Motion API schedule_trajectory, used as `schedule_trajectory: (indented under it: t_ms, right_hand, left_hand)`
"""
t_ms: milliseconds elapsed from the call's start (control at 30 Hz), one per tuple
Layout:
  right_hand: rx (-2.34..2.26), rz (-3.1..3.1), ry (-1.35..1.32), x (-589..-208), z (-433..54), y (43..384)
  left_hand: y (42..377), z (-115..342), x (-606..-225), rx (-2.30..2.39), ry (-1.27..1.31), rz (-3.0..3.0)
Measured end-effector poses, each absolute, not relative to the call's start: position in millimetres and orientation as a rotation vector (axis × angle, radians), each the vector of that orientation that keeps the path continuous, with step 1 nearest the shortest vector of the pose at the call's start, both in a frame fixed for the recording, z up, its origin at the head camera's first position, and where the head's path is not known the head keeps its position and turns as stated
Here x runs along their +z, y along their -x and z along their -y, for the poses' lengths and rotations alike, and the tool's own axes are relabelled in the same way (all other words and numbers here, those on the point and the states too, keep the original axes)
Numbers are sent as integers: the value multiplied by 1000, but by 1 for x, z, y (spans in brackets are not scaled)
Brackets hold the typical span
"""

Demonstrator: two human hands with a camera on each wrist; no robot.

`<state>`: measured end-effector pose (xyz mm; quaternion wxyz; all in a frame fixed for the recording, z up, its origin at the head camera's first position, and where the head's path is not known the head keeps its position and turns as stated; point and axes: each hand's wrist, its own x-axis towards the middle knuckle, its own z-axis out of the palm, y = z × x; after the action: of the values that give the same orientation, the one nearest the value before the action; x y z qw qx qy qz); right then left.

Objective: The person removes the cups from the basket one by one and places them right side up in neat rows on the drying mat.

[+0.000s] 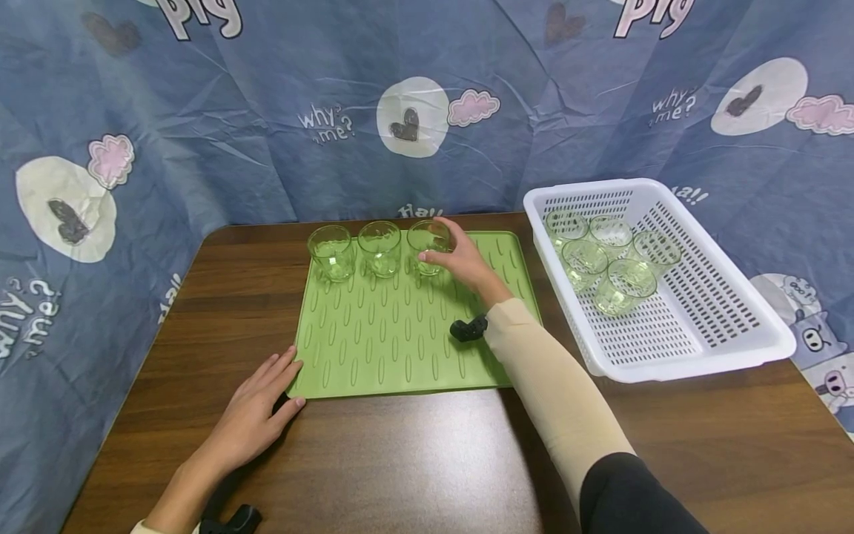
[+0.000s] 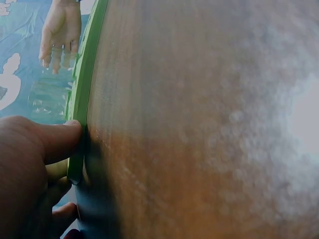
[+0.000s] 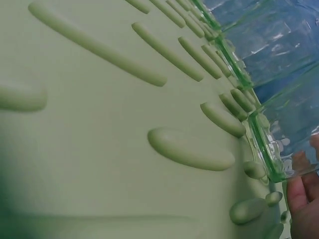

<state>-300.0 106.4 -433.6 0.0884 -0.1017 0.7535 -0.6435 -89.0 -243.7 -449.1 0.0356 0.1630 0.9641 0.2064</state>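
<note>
A green ribbed drying mat [image 1: 400, 334] lies flat on the wooden table. Three clear greenish drinking glasses stand upright in a row along its far edge: a left glass [image 1: 332, 256], a middle glass [image 1: 380, 252] and a right glass [image 1: 420, 241]. My right hand [image 1: 463, 259] grips the right glass from its right side, fingers behind and thumb in front. In the right wrist view this glass [image 3: 286, 134] has its base at the mat. My left hand [image 1: 253, 419] rests at the mat's near left corner, fingers extended; its thumb [image 2: 62, 137] touches the mat's edge.
To the right stands a white perforated plastic basket [image 1: 727, 356], with several similar glasses [image 1: 623, 285] grouped in its far left part. A blue printed cloth [image 1: 267, 89] hangs behind the table. The brown tabletop [image 1: 414, 460] extends in front of the mat.
</note>
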Motion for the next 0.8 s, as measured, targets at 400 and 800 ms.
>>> schedule_trajectory:
  t_ms: [400,800]
  right_hand:
    - [-1976,-2164,284,-438,-107,303]
    - [-1932,-2215,278,-433,-107,301]
  left_hand:
    - [88,243,-449,639,-495,-2962]
    - [89,243,-450,642,-503,-2964]
